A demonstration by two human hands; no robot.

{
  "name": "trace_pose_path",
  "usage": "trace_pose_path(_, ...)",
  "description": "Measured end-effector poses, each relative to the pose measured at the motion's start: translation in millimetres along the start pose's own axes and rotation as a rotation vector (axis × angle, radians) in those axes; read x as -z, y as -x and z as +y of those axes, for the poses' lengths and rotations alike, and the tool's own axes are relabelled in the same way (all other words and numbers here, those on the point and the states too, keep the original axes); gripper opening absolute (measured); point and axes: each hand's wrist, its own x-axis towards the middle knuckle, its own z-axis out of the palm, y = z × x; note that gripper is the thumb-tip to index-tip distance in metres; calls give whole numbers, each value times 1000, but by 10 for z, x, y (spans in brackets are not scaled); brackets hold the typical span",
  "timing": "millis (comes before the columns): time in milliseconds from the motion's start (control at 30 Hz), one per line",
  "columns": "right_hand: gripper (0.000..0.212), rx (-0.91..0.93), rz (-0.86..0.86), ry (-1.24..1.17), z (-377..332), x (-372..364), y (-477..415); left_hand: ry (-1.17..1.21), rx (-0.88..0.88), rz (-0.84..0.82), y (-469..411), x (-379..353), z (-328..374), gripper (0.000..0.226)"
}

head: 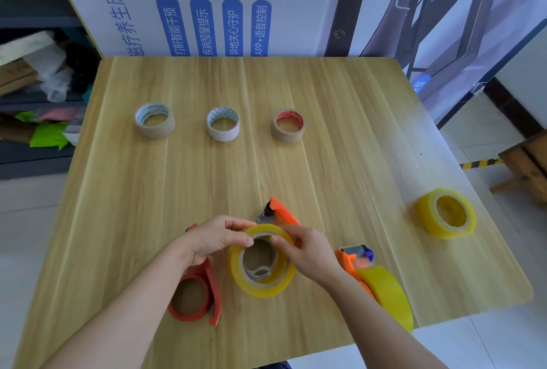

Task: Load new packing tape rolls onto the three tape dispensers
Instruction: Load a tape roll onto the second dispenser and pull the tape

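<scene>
Front-centre of the table [325, 161], head view: both hands work one yellow roll [260, 291], which is tilted toward the camera and sits over the middle dispenser [284, 214]. Its orange nose pokes out behind the roll, and a grey part shows through the core. Left hand [219, 238] pinches the roll's top rim, thumb and fingers curled on it. Right hand [307, 253] pinches the same rim just beside it, with the thumb inside the core and the fingers outside. Both forearms come in low from the near edge and the wrists are bent inward, so the hands nearly meet. Right dispenser [349, 262] looks done, with a loaded roll [387, 291] on it. Left dispenser [214, 294] lies flat with an empty ring, partly under the left wrist. Spare roll [426, 214] sits well apart at the right edge. Three used cores [223, 132] are lined up at the far side. Judged step: loading the second of three. Can't tell whether the roll is fully seated on the hub. Next move likely calls for pressing the roll down square, then finding the tape end and feeding it toward the blade, with one hand steadying the dispenser. After that, the spare roll goes on the left dispenser.
</scene>
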Motion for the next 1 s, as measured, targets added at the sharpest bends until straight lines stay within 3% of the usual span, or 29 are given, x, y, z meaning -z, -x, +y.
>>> trace_pose_path(133,32,3,4,-2,0,-37,-17,-85,7,36,-22,19,-48,31)
trace_pose_path(333,29,-5,10,43,-16,-49,3,-227,-3,65,-65,-7,-81,47)
trace_pose_path(533,29,-91,5,152,-133,-117,-125,-307,-20,166,-229,-66,-98,33)
trace_pose_path(700,28,-152,-18,149,-118,-222,-146,-622,82,231,-413,-137,-174,40)
trace_pose_path(833,28,-153,-33,171,-125,-213,-180,-665,126,221,-442,-134,-142,41)
trace_pose_path(900,29,-69,33,234,-153,-248,-152,-677,128,231,-435,-144,-129,41)
trace_pose_path(1000,24,326,176,330,-211,-369,-47,-686,120,245,-436,-156,-124,38)
